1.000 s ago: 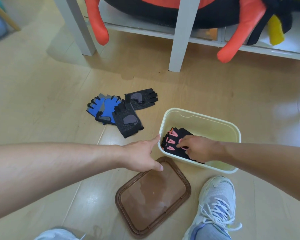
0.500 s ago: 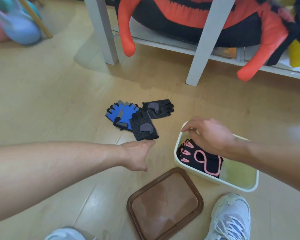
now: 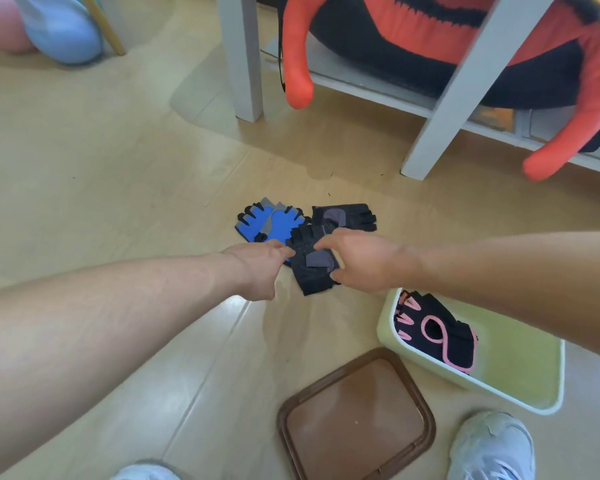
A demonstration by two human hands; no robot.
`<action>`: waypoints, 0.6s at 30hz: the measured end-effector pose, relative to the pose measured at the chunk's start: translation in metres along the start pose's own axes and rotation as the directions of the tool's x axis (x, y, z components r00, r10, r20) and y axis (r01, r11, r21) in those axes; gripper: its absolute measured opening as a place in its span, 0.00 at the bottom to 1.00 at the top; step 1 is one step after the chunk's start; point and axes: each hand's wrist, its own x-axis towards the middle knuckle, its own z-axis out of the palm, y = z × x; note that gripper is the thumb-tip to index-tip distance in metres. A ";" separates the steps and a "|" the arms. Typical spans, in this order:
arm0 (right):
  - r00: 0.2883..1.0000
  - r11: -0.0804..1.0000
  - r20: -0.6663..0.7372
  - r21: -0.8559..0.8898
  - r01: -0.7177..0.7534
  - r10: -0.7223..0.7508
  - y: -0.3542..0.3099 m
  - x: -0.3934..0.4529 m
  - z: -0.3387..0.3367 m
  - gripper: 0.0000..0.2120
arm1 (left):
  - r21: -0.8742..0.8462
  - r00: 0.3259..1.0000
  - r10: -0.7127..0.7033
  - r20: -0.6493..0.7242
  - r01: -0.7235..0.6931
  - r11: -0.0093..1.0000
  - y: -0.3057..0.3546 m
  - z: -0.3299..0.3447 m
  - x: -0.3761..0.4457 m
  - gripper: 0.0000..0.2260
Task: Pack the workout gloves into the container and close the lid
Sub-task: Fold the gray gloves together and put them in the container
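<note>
Presently, the dark grey glove (image 3: 310,268) on the floor is flanked by both hands, left hand (image 3: 257,268) and right hand (image 3: 364,259), fingers spread and empty, presumably for lifting; the pink-trimmed gloves (image 3: 437,334) already lie in the container (image 3: 520,368), lid (image 3: 355,415) set aside.

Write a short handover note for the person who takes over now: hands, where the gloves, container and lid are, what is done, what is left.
Left hand: open, at the near black glove on the floor, no grip seen.
Right hand: open, reaching onto the same glove.
Black-and-pink gloves: already in the container.
On the floor: blue gloves, far black glove.
Lid: off, lying in front of the container.
Left: pack black and blue gloves, close lid.
</note>
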 end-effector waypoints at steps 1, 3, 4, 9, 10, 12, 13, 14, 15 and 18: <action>0.999 0.999 0.001 0.011 -0.036 0.036 0.004 0.019 0.003 0.31 | 0.007 1.000 0.003 -0.006 -0.003 1.000 -0.002 0.001 0.002 0.36; 0.993 0.990 0.016 0.080 -0.119 0.119 0.011 0.057 0.013 0.35 | 0.005 1.000 0.005 -0.013 -0.005 1.000 -0.008 0.005 0.004 0.35; 0.986 0.975 0.030 0.142 -0.169 0.167 0.015 0.073 0.021 0.38 | 0.002 1.000 0.007 -0.014 -0.007 1.000 -0.011 0.008 0.004 0.35; 0.891 0.850 0.072 0.272 -0.451 0.449 0.029 0.114 0.071 0.52 | -0.040 0.999 -0.016 0.031 0.017 0.999 -0.021 0.027 -0.004 0.34; 0.876 0.843 0.042 0.254 -0.474 0.480 0.028 0.117 0.078 0.52 | -0.040 0.999 -0.013 0.050 0.015 0.999 -0.022 0.032 -0.006 0.33; 0.846 0.824 -0.016 0.235 -0.515 0.533 0.023 0.116 0.080 0.45 | -0.027 0.997 -0.010 0.075 0.012 1.000 -0.026 0.039 -0.008 0.33; 0.846 0.834 -0.048 0.205 -0.512 0.531 0.021 0.114 0.080 0.38 | -0.022 0.996 -0.017 0.085 0.018 1.000 -0.027 0.040 -0.008 0.33; 0.854 0.851 -0.071 0.155 -0.502 0.516 0.019 0.110 0.081 0.30 | -0.012 0.996 -0.021 0.090 0.023 1.000 -0.028 0.040 -0.009 0.32; 0.865 0.868 -0.083 0.085 -0.489 0.495 0.018 0.105 0.083 0.24 | 0.004 0.996 -0.024 0.084 0.024 1.000 -0.028 0.038 -0.009 0.32; 0.899 0.899 -0.053 -0.030 -0.437 0.435 0.013 0.090 0.078 0.18 | 0.023 0.998 -0.013 0.058 0.012 1.000 -0.020 0.030 -0.007 0.30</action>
